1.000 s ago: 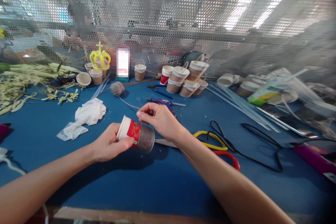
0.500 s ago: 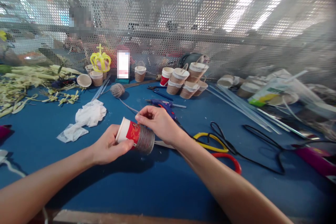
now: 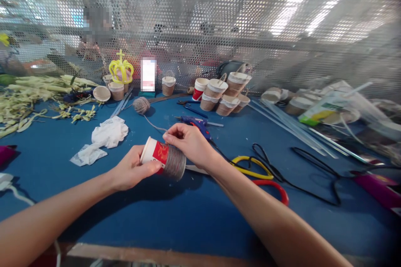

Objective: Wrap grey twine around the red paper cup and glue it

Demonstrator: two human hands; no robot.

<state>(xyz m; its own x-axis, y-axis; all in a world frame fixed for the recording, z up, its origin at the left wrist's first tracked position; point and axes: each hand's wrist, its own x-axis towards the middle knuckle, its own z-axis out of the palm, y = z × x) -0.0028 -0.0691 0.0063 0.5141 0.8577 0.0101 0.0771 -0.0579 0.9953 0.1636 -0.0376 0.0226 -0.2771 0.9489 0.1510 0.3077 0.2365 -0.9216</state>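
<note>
My left hand grips a red and white paper cup tipped on its side above the table, its rim toward the left. Grey-brown yarn is wound in close turns around the cup's base half. At the cup's upper side, my right hand pinches the yarn strand between thumb and fingers. That strand runs back to a yarn ball on the blue table. Behind my right hand lies a blue glue gun. Scissors with a yellow and a red handle lie partly under my right forearm.
Several wrapped cups with handles stand at the back by a perforated metal screen. White crumpled cloth lies left, clear glue sticks right. A black cable loops across the right side. Pale plant-like pieces lie far left.
The cup has rotated slightly in my left hand, its red patch turning. My right hand keeps its pinch on the yarn close to the cup. The whole view has shifted a little.
</note>
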